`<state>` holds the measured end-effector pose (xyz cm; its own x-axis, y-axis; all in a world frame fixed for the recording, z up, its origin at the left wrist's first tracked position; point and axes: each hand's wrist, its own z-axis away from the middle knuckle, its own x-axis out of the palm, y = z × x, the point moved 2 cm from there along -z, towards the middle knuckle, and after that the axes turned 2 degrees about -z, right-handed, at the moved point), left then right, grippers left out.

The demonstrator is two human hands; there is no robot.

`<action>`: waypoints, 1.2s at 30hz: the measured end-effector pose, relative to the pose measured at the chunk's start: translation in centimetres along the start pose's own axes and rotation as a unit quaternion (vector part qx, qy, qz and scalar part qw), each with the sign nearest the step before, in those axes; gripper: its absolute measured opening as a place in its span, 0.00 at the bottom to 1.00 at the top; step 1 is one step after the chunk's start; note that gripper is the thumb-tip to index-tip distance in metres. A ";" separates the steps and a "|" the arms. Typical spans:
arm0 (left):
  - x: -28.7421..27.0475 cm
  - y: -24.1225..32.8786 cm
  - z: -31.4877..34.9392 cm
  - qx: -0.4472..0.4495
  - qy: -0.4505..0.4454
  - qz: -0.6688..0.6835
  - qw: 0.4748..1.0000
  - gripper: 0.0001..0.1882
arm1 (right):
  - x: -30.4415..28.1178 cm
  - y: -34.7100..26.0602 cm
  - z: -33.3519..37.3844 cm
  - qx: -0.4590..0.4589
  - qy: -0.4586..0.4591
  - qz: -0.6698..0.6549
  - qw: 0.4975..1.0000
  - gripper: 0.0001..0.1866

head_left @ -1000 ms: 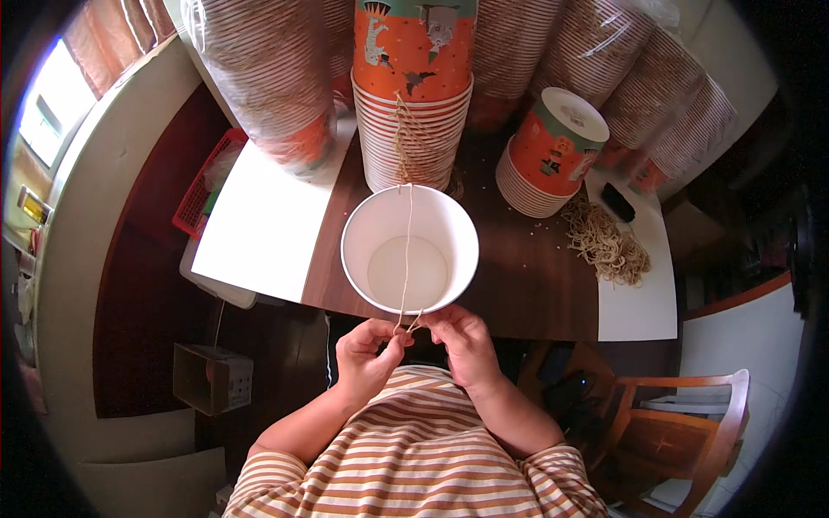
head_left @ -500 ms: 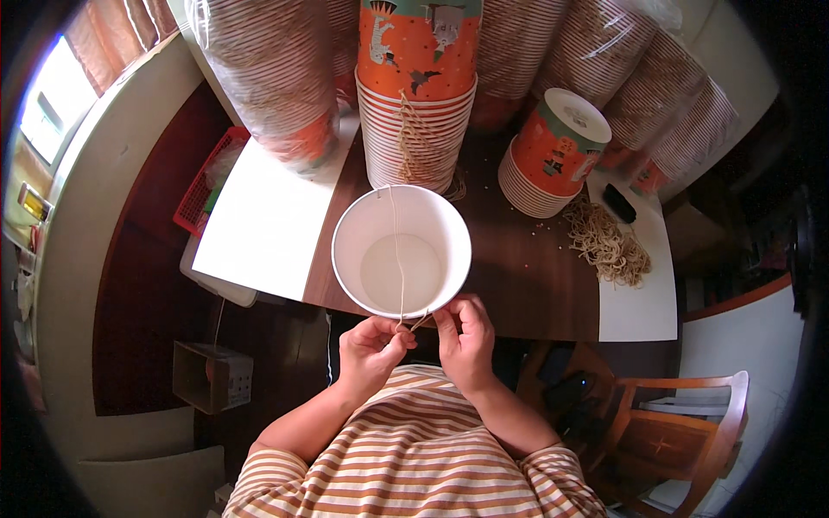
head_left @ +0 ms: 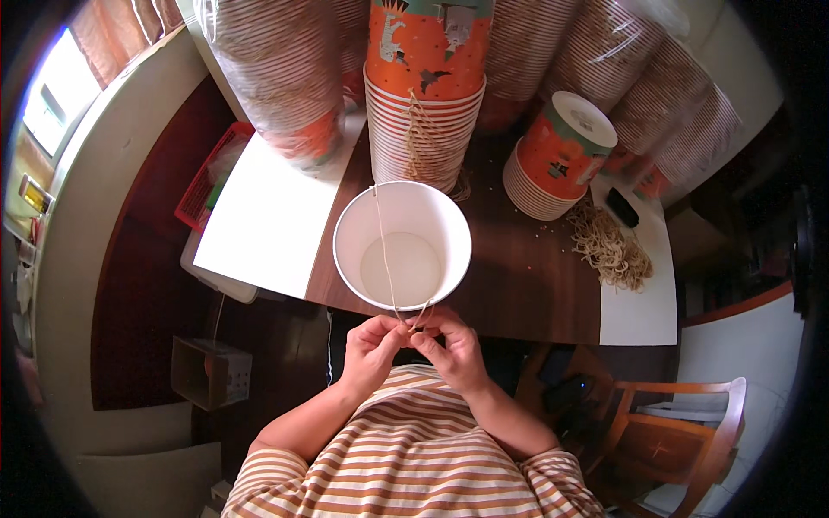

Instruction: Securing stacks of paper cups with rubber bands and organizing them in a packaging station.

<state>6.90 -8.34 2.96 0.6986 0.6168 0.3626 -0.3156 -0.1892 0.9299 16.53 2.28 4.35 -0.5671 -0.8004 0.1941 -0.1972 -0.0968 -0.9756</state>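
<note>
A white paper bucket (head_left: 449, 237), seen from above with its mouth toward me, is at the table's front edge. A thin beige cord (head_left: 383, 237) runs across the mouth from a hole at the far rim to my fingers; a second stretch of cord comes through the near rim. My left hand (head_left: 373, 350) pinches the cord just in front of the near rim. My right hand (head_left: 451, 350) meets it there, thumb and fingers closed on the same cord. The two sets of fingertips almost touch, and they partly hide the cord's end.
Behind the bucket rises a tall stack of orange patterned paper buckets (head_left: 427, 52), cords draped over its side. A shorter upside-down stack (head_left: 557, 160) stands right, near a pile of loose cords (head_left: 613, 250) and a black object (head_left: 621, 207). Plastic-wrapped stacks (head_left: 276, 78) line the back.
My right hand has moved left and closer to my left hand, fingers now meeting. The cord over the mouth has shifted left at the far rim, as the bucket turned slightly.
</note>
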 end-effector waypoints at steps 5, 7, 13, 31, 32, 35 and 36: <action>0.1 -0.2 -0.1 -0.023 -0.005 -0.016 1.000 0.06 | 0.3 0.8 0.0 0.013 0.005 -0.041 0.999 0.05; 0.1 0.1 -0.1 -0.016 0.002 -0.020 1.000 0.06 | 0.4 0.6 0.0 0.037 0.012 -0.075 0.996 0.05; -1.0 -0.1 -0.8 -0.009 0.026 -0.047 0.999 0.06 | -0.3 -0.6 -0.4 0.024 0.072 -0.123 0.989 0.04; 1.2 3.6 -0.2 0.390 0.011 -0.402 0.828 0.16 | -0.3 0.8 -1.5 0.056 0.083 -0.088 0.991 0.07; 1.4 3.2 -0.4 0.342 0.006 -0.398 0.851 0.18 | -0.2 0.8 -1.4 0.073 0.062 -0.139 0.986 0.07; 1.3 2.4 -1.1 0.322 0.002 -0.409 0.854 0.17 | -0.4 1.0 -1.2 0.094 0.045 -0.182 0.978 0.08; 1.1 2.0 -1.2 0.322 0.006 -0.417 0.850 0.16 | -0.5 1.1 -1.1 0.099 0.048 -0.176 0.978 0.08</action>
<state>6.28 -7.17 5.19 0.4997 0.7479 -0.4370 0.7057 -0.0589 0.7061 15.73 3.26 3.31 -0.5662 -0.6388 0.5210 -0.2399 -0.4770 -0.8455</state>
